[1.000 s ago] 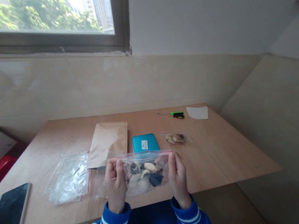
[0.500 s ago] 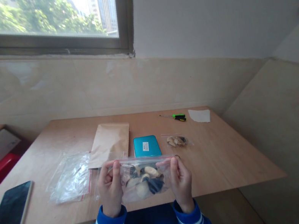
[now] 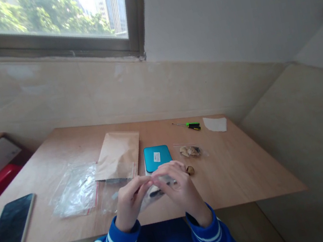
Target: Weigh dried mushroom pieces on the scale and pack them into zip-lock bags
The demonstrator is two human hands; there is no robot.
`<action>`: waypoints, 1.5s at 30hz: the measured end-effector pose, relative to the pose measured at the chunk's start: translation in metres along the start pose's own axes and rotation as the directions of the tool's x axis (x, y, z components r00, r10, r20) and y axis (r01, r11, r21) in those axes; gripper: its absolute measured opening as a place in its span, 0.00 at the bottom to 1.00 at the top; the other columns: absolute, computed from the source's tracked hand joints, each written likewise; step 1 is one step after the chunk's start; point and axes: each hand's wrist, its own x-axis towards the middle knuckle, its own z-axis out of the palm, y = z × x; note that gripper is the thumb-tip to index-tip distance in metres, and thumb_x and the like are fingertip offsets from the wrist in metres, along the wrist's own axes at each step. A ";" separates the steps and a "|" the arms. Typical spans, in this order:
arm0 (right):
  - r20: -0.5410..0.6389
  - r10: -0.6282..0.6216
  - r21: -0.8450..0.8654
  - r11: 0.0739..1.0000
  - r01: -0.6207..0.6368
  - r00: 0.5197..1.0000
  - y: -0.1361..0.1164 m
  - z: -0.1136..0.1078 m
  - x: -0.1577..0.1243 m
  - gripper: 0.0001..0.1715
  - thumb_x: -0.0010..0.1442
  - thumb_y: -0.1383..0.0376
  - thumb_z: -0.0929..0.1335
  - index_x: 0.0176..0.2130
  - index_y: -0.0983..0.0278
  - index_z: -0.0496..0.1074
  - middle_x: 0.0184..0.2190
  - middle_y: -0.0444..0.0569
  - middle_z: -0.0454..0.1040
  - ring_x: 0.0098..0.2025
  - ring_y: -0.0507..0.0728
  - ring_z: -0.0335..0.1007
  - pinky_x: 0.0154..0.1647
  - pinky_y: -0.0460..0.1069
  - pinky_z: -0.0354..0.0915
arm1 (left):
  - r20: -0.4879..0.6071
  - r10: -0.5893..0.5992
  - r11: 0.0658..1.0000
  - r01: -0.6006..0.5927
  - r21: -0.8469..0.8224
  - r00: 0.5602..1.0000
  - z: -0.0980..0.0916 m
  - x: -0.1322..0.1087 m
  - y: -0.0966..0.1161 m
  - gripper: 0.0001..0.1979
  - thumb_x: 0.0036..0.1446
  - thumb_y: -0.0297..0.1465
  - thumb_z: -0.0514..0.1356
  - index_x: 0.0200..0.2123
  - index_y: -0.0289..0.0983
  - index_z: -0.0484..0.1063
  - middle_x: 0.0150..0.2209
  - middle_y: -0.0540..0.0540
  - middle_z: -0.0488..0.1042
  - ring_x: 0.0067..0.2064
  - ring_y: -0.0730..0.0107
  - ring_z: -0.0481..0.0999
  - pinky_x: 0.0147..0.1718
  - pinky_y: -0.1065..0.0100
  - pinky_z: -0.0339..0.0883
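Note:
My left hand [image 3: 131, 201] and my right hand [image 3: 177, 185] meet over the near edge of the wooden table [image 3: 245, 173], fingertips pinched together on a clear zip bag of light and dark pieces [image 3: 153, 192]. The bag lies low and mostly hidden behind my fingers. A single small brown piece [image 3: 190, 170] rests on the table just right of my right hand. Beyond my hands lies a teal flat case [image 3: 157, 157] with a white label.
A brown paper pouch [image 3: 119, 154] and empty clear zip bags [image 3: 75, 189] lie left of the case. A small filled zip bag [image 3: 190, 151], a green screwdriver [image 3: 189, 125] and a white paper scrap [image 3: 215, 124] lie farther right. A phone [image 3: 7, 231] rests at the left edge.
My hands held the bag stretched wide by its top corners; now they have come together at the middle and the bag has dropped toward the table.

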 end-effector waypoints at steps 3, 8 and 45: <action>-0.045 -0.017 -0.011 1.000 0.016 0.999 0.002 0.003 0.004 0.11 0.62 0.56 0.68 0.31 0.58 0.74 0.28 0.43 0.78 0.36 0.56 0.73 0.46 0.55 0.60 | 0.021 0.039 0.997 -0.040 0.066 0.999 -0.004 0.000 -0.002 0.09 0.59 0.35 0.58 0.33 0.41 0.78 0.26 0.46 0.77 0.24 0.71 0.72 0.26 0.72 0.67; -0.091 0.006 -0.040 0.999 -0.010 0.996 0.005 0.012 0.001 0.12 0.65 0.59 0.66 0.30 0.59 0.71 0.27 0.43 0.76 0.32 0.55 0.70 0.41 0.52 0.59 | 0.023 0.077 0.979 -0.080 0.186 0.997 -0.006 0.003 0.000 0.07 0.60 0.33 0.57 0.34 0.41 0.76 0.31 0.48 0.77 0.29 0.72 0.74 0.29 0.74 0.66; -0.165 0.072 -0.001 0.997 -0.073 0.984 0.014 0.034 -0.012 0.04 0.63 0.65 0.67 0.34 0.60 0.72 0.31 0.44 0.78 0.35 0.55 0.70 0.40 0.50 0.61 | -0.075 -0.124 0.990 0.118 -0.076 0.989 0.008 -0.006 -0.021 0.06 0.60 0.33 0.58 0.34 0.38 0.71 0.30 0.51 0.75 0.32 0.73 0.76 0.32 0.73 0.69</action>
